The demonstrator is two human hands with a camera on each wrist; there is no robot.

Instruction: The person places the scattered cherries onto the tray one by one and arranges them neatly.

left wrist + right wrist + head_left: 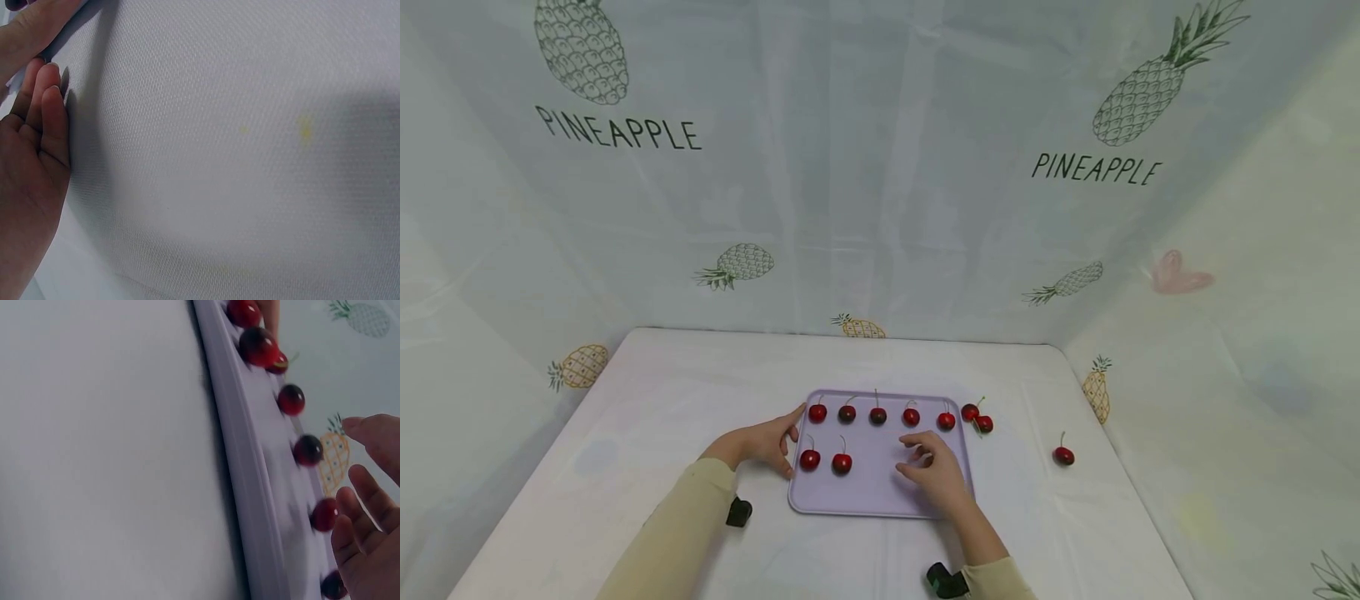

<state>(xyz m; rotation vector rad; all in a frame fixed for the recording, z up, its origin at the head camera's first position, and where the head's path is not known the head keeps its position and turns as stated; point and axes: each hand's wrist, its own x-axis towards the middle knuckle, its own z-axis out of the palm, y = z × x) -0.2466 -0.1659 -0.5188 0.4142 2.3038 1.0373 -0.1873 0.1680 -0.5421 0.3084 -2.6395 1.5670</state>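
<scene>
A lilac tray (880,500) lies on the table with red cherries on it, stems attached. Several form a back row, among them a dark cherry (877,416); two more, one of them a bright red cherry (842,463), sit in front at the left. My left hand (767,442) rests at the tray's left rim, thumb and index finger spread along it. Over the tray's right half hovers my right hand (936,471), thumb and fingers apart with nothing between them. The right wrist view shows the right hand (369,512) beside the cherries.
Two cherries (983,424) lie together just off the tray's right side, and a single cherry (1063,456) is farther right on the white tablecloth (662,400). A pineapple-print curtain (865,208) hangs behind the table.
</scene>
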